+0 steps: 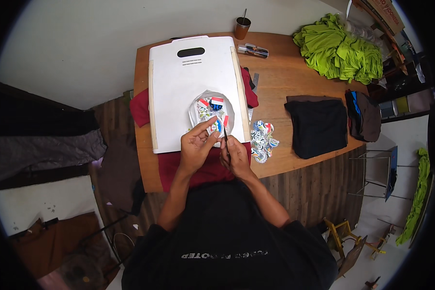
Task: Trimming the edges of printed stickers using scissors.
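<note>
My left hand [196, 146] pinches a small round patch or sticker [217, 126] with blue, white and yellow on it between thumb and fingertips. Closed around a thin dark pointed tool [225, 135], my right hand [237, 155] brings its tip against or very close to the patch; whether it is tweezers or a blade I cannot tell. Both hands are at the near rim of a round white bag or bowl [194, 107], which holds several printed pieces, some red and white. It rests on a white board [188, 77] with a dark handle slot at its far end.
Dark red cloth [179, 169] lies under the board. To the right are a pile of printed cut-outs [263, 140], folded black cloth [318, 128] and a lime-green cloth heap [338, 50]. A brown cup [242, 28] and a clear case [253, 50] stand behind on the wooden table [280, 87].
</note>
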The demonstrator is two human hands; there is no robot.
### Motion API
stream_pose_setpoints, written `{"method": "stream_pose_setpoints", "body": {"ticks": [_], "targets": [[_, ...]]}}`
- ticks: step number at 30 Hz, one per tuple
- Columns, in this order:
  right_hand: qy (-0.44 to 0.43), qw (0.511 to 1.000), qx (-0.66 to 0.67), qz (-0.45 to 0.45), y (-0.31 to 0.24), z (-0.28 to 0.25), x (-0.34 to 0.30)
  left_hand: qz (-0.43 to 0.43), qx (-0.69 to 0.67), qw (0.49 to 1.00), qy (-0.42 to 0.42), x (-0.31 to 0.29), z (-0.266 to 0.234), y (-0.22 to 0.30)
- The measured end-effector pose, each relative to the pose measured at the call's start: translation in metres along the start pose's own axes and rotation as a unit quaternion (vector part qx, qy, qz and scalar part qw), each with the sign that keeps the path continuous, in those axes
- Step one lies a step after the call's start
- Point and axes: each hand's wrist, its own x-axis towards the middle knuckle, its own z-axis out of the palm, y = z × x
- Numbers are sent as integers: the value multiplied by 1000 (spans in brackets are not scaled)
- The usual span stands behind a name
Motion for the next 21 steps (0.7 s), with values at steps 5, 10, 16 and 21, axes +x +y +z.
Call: {"method": "stream_pose_setpoints", "body": {"ticks": [5,10,16,21], "targets": [[-5,1000,-1,-4,-2,1,0,-5,-9,1000,-6,0,0,5],[-10,1000,-2,-3,-2,1,0,-5,-12,1000,-8,0,-2,2],[-6,1000,-2,-2,-5,3,-1,22,-34,998,-47,0,-5,-1],[-3,1000,4,-5,-3,3,0,-6,-20,1000,-16,1,-1,4]]}}
